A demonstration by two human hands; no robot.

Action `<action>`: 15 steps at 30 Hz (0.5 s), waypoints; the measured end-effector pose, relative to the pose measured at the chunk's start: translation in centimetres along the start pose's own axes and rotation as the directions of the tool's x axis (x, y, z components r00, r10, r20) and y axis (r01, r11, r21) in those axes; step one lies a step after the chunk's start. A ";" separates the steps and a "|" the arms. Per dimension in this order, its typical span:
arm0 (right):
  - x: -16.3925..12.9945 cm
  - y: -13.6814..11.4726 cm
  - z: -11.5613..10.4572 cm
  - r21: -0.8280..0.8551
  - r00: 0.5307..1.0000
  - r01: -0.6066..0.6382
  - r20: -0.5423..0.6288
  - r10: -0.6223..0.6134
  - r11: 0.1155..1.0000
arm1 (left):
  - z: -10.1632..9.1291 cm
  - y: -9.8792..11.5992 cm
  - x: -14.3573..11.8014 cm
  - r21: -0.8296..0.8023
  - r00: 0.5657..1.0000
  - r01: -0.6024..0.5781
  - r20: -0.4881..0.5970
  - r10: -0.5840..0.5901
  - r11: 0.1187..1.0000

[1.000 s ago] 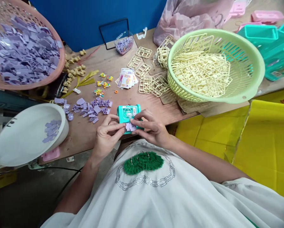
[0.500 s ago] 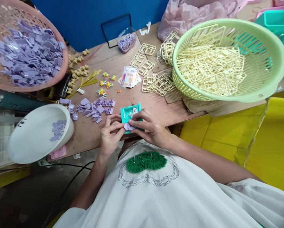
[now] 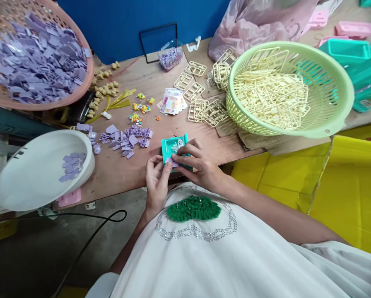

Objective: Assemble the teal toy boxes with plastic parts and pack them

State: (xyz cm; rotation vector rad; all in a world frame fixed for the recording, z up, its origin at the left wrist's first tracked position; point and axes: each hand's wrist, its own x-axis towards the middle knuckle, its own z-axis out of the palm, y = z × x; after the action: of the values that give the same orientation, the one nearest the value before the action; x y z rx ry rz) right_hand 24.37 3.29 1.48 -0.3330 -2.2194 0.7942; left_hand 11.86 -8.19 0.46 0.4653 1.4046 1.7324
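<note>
A teal plastic case [image 3: 167,145] is held at the table's front edge, between both hands. My left hand [image 3: 157,178] grips its left side, the thumb lying on its lower part. My right hand [image 3: 201,165] reaches over from the right, fingers bent and pressing on a small purple piece [image 3: 174,164] in the case's lower half. The fingers partly hide that piece. Near the case's top right corner a small printed sticker [image 3: 180,143] shows. Left of the hands lie several loose purple plastic parts [image 3: 132,140].
A pink basket [image 3: 90,68] of purple parts and a white bowl [image 3: 18,174] stand left. At right, a green basket [image 3: 337,99] holds cream frames. Printed cards [image 3: 172,103], small bead clusters [image 3: 142,108], a clear tub [image 3: 170,58] and teal boxes [image 3: 343,49] lie farther back.
My left hand has shifted from pinching near the purple piece to wrapping the case's left side, thumb on its lower part. My right fingers stay on the piece. The view has shifted slightly.
</note>
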 end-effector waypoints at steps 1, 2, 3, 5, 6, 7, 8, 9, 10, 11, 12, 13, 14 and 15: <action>0.0 0.0 0.2 0.004 1.000 -0.005 -0.001 0.005 1.000 | 0.3 -0.1 -0.1 -0.024 1.000 0.010 -0.008 -0.011 1.000; -0.1 0.1 0.4 0.008 1.000 -0.009 -0.007 0.009 1.000 | 0.5 -0.2 0.0 -0.052 1.000 0.015 -0.019 -0.016 0.999; -0.2 0.1 0.5 0.011 1.000 -0.011 -0.015 0.011 1.000 | 0.7 -0.2 0.0 -0.078 0.999 0.012 -0.028 -0.014 0.997; -0.3 0.1 0.1 0.027 1.000 -0.014 -0.026 0.014 1.000 | 0.7 0.0 0.6 -0.107 1.000 0.005 -0.021 -0.007 0.994; -0.3 0.1 -0.4 0.040 0.999 -0.031 -0.025 0.032 0.999 | 0.6 0.3 1.1 -0.106 1.000 0.018 0.009 -0.017 0.994; -0.2 0.1 -1.0 0.050 0.998 -0.059 -0.025 0.060 0.997 | 0.3 0.6 1.7 -0.092 0.997 0.044 0.061 -0.038 0.995; 0.0 0.2 -1.7 0.055 0.995 -0.093 -0.027 0.095 0.994 | -0.1 1.0 2.5 -0.062 0.989 0.074 0.129 -0.065 0.995; 0.3 0.4 -2.4 0.056 0.991 -0.133 -0.023 0.134 0.990 | -0.5 1.4 3.4 -0.018 0.974 0.100 0.208 -0.094 0.995; 0.6 0.7 -3.0 0.063 0.984 -0.175 0.002 0.176 0.982 | -0.8 1.8 4.3 0.036 0.950 0.114 0.288 -0.119 0.993; 0.9 1.0 -3.5 0.080 0.975 -0.219 0.055 0.215 0.972 | -1.1 2.1 5.2 0.088 0.924 0.106 0.358 -0.131 0.990; 1.3 1.4 -3.7 0.109 0.960 -0.265 0.128 0.250 0.958 | -1.3 2.3 5.9 0.131 0.904 0.079 0.407 -0.127 0.988; 1.6 1.8 -3.7 0.144 0.934 -0.323 0.207 0.290 0.935 | -1.4 2.4 6.4 0.162 0.899 0.040 0.426 -0.106 0.986; 1.8 2.1 -3.6 0.177 0.902 -0.388 0.273 0.334 0.904 | -1.4 2.2 6.6 0.183 0.909 -0.002 0.410 -0.074 0.983; 2.0 2.3 -3.3 0.201 0.870 -0.451 0.314 0.379 0.869 | -1.3 1.9 6.5 0.198 0.931 -0.038 0.364 -0.037 0.979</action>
State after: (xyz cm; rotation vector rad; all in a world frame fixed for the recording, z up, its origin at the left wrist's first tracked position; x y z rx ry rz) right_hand 25.38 7.47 2.91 -0.6196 -2.2711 1.4372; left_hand 6.40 -3.96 0.48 0.8545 1.3076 1.4154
